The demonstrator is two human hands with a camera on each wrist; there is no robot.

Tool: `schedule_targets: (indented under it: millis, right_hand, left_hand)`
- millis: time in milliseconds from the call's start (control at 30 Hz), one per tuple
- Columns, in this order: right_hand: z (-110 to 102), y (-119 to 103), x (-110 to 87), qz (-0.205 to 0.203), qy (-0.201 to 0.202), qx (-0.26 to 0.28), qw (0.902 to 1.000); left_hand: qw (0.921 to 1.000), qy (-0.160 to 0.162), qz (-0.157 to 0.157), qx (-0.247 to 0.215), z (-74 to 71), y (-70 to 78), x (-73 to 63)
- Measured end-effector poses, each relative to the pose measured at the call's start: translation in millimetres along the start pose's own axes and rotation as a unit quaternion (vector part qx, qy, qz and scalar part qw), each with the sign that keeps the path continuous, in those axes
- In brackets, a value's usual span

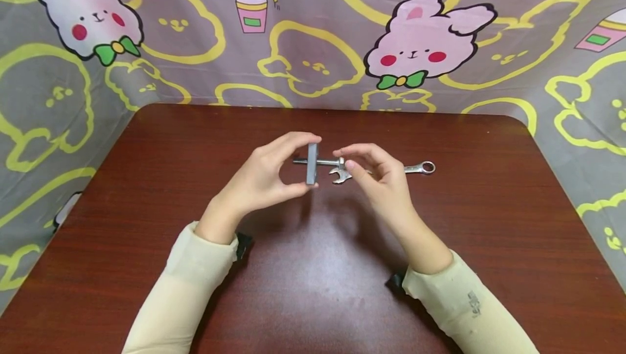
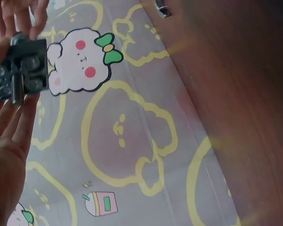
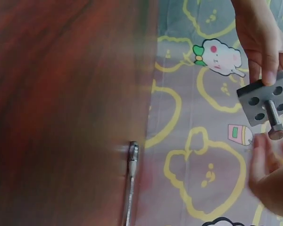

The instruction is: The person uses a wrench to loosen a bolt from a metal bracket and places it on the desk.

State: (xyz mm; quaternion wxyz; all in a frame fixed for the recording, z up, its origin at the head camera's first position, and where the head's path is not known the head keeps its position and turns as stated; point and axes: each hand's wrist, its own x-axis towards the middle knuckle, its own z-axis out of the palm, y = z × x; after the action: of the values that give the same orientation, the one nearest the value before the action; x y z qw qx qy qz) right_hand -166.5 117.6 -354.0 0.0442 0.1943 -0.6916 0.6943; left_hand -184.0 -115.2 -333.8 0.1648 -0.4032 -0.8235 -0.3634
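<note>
In the head view my left hand [image 1: 264, 172] grips a grey metal block [image 1: 312, 165] by opposite edges, between thumb and fingers. Several round holes show in the block's face [image 3: 259, 104] in the right wrist view. A hex bolt [image 1: 329, 162] runs through the block, its threaded end sticking out on the left and its head [image 3: 277, 132] on the right. Close to that head is my right hand [image 1: 383, 177], thumb and fingers spread around it without a visible pinch. The left wrist view has the block [image 2: 33, 70] partly covered by a left finger.
A combination wrench [image 1: 419, 168] lies on the dark red-brown table [image 1: 313, 289] behind my right hand, its open end toward the bolt and its ring end to the right. A patterned cloth [image 1: 313, 33] hangs along the table's back and sides.
</note>
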Motion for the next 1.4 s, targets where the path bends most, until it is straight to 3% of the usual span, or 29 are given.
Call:
schedule_targets:
  millis: [133, 200, 267, 400, 733, 900, 1000, 1167, 1267, 1400]
  right_hand:
    - [-0.3, 4.2, 4.4, 0.102, -0.02, 0.027, 0.9942]
    - [-0.3, 8.0, 5.0, 0.132, -0.045, 0.032, 0.9897]
    - [0.3, 11.3, 5.0, 0.134, -0.065, 0.034, 0.9883]
    - [0.8, 13.9, 4.8, 0.11, -0.064, 0.031, 0.9914]
    - [1.3, 8.2, 2.4, 0.039, -0.041, -0.008, 0.9984]
    - [2.8, 7.4, -0.4, -0.01, -0.024, -0.031, 0.9992]
    - [3.2, 7.4, -1.3, -0.04, -0.023, -0.034, 0.9984]
    - [2.9, 6.7, -3.3, -0.08, -0.033, -0.047, 0.9952]
    - [1.4, 6.9, -3.4, -0.093, -0.047, -0.04, 0.9937]
    - [-2.9, 6.4, -3.6, -0.1, -0.066, -0.013, 0.9927]
  left_hand:
    - [0.9976, -0.001, 0.053, 0.046, 4.3, 3.0, -0.8]
    - [0.9954, -0.003, 0.073, 0.062, 6.4, 4.4, -1.1]
    - [0.9932, -0.003, 0.09, 0.073, 7.9, 5.3, -0.9]
    - [0.9918, 0.001, 0.1, 0.08, 8.9, 4.5, -1.0]
    - [0.9982, 0.014, 0.037, 0.045, 4.0, 1.6, -2.8]
    - [0.9999, 0.014, -0.003, -0.006, 3.1, -0.6, -2.3]
    - [0.9969, -0.003, -0.045, -0.065, 2.0, -3.0, -0.5]
    - [0.9826, -0.037, -0.104, -0.149, -1.4, -3.6, 1.1]
    - [0.9798, -0.041, -0.112, -0.161, -2.7, -2.3, 0.7]
    - [0.9832, -0.041, -0.102, -0.145, -2.1, -1.6, -0.2]
